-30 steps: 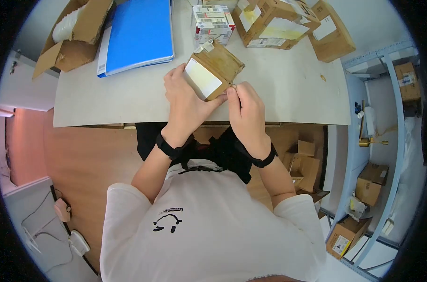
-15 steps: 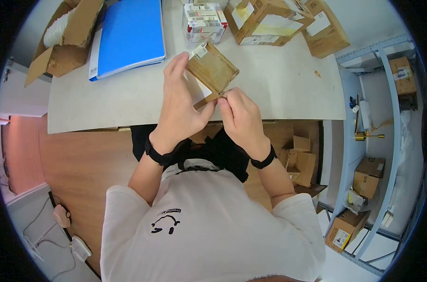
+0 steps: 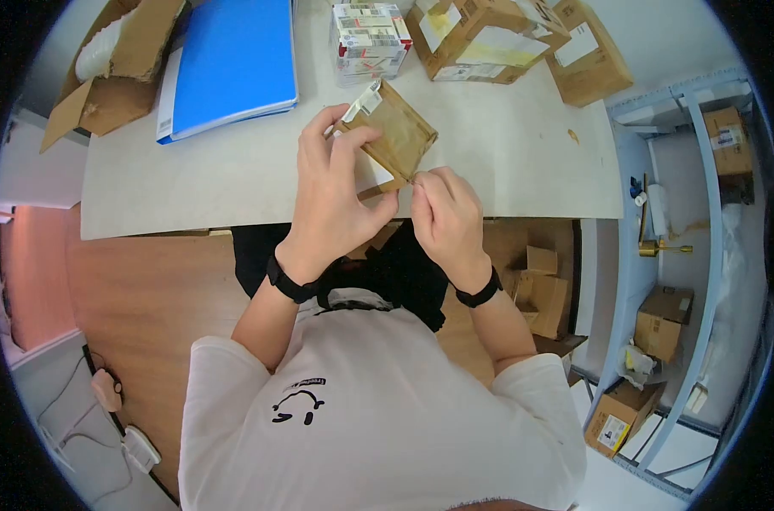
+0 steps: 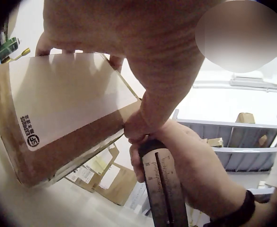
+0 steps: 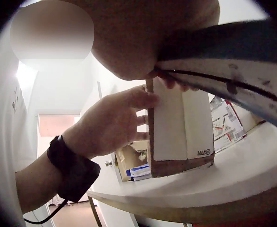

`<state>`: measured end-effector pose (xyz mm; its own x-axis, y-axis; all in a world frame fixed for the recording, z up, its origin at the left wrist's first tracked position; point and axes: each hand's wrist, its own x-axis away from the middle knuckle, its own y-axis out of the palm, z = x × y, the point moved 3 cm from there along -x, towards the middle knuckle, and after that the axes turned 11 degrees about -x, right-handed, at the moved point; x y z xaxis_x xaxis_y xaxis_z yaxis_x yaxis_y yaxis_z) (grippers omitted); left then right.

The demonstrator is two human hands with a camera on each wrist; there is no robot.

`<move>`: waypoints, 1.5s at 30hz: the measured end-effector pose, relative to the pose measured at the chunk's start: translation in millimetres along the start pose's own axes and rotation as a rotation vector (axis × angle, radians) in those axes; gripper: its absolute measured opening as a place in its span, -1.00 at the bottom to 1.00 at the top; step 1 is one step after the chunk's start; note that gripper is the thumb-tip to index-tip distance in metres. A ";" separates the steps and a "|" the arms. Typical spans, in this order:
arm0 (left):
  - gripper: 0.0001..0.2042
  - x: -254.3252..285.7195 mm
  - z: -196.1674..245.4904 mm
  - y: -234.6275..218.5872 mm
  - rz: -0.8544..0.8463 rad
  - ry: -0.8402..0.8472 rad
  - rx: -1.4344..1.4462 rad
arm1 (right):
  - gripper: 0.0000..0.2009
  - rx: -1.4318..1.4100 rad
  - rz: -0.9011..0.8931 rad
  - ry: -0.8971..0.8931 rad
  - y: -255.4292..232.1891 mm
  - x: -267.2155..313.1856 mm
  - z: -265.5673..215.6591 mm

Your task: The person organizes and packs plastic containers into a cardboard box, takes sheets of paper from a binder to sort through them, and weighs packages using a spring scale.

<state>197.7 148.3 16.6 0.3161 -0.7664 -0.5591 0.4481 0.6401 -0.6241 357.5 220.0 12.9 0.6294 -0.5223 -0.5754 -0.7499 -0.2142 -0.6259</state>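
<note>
In the head view, a small cardboard box (image 3: 404, 136) with a white label on its side is held tilted near the desk's front edge. My left hand (image 3: 329, 200) grips it from the left, a bent finger over its upper face and the thumb by its near corner. My right hand (image 3: 451, 220) is at that near right corner, fingers curled. In the left wrist view it holds a flat, dark-edged tool (image 4: 153, 189) with a printed scale and a long slot. The hand hides that tool in the head view, and its tip does not show.
On the desk (image 3: 523, 162) lie a blue binder (image 3: 229, 68) and an opened carton (image 3: 131, 94) at left. White labelled boxes (image 3: 368, 43) and two cardboard boxes (image 3: 489, 38) stand at the back. A blue shelf unit (image 3: 710, 264) is at right, and an opened carton (image 3: 542, 289) below the desk.
The box has turned in my left hand, showing more of its upper face. Left fingers, straighter half a second ago, now bend over it. My right hand stays at the near corner.
</note>
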 end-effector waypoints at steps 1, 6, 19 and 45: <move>-0.28 0.7 0.0 1.8 -0.007 0.001 0.005 | -0.90 0.009 0.002 -0.011 0.8 0.5 -0.1; -0.31 -3.4 -0.6 2.7 0.031 -0.025 0.046 | -0.92 0.081 -0.014 -0.018 3.4 -1.4 -1.8; -0.34 -30.8 -19.2 5.8 0.046 0.058 0.047 | -0.84 -0.313 -0.140 0.223 5.0 -28.9 8.8; -0.23 -42.1 -30.0 7.9 -0.057 -0.021 0.018 | -0.87 -0.058 -0.267 0.108 3.2 -46.6 16.3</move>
<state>162.9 187.3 18.9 0.3075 -0.8026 -0.5111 0.4805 0.5946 -0.6446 329.1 257.1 29.1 0.7832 -0.5251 -0.3331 -0.5729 -0.4011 -0.7147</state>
